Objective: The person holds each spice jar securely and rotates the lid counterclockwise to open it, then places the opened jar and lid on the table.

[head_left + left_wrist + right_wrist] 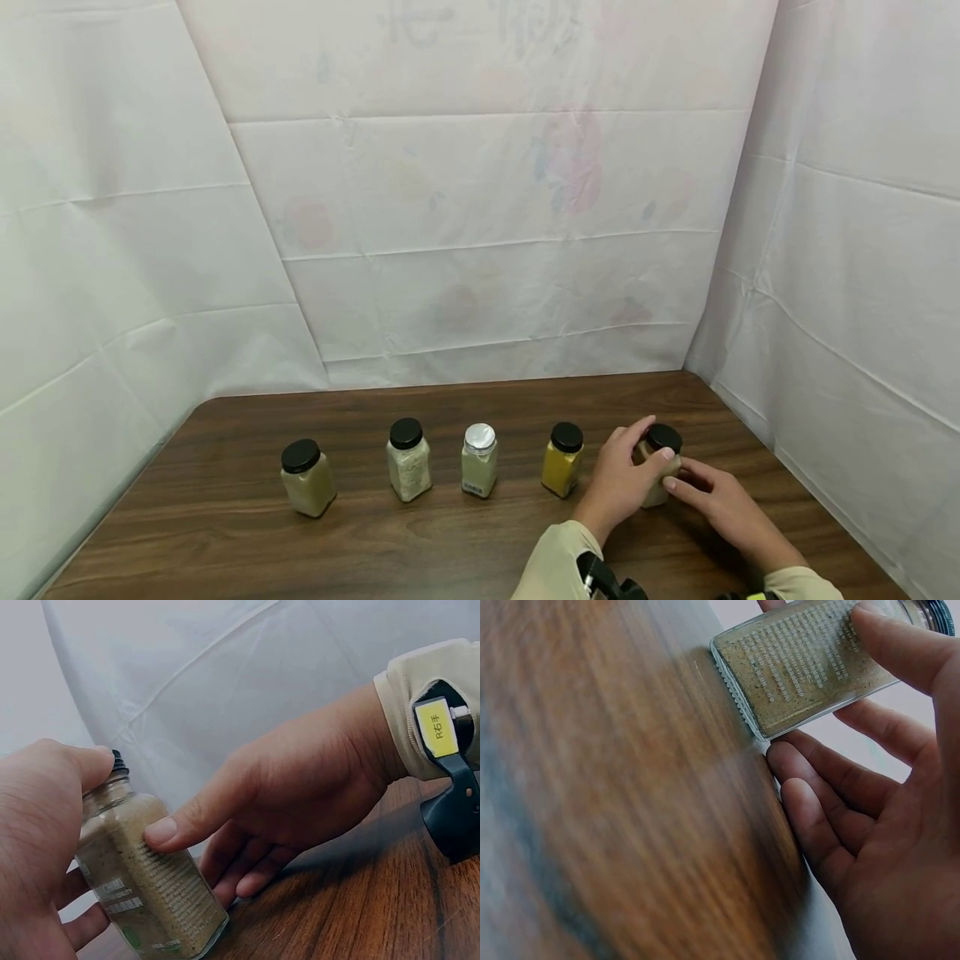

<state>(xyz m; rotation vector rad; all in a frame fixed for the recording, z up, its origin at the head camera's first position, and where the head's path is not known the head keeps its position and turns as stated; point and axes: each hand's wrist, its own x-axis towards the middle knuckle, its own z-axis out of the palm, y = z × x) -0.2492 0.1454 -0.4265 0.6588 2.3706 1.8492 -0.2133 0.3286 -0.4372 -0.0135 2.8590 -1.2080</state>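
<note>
At the right of the table, both hands are on a square glass spice jar (656, 497) with a black lid and a tan, speckled powder inside. My left hand (621, 477) grips it around the upper part, the thumb near the lid in the left wrist view. From the other side, my right hand (722, 505) holds the jar (154, 877) with its thumb on the printed face and fingers behind. In the right wrist view, the jar's base (739, 694) is at or just above the wood; contact cannot be told.
Leftward across the brown table (450, 558) stand a yellow-powder jar (561, 468), a silver-topped pale jar (479, 471), a whitish jar (409, 469) and a greenish-tan jar (310, 487). White cloth (495, 292) hangs behind and at both sides.
</note>
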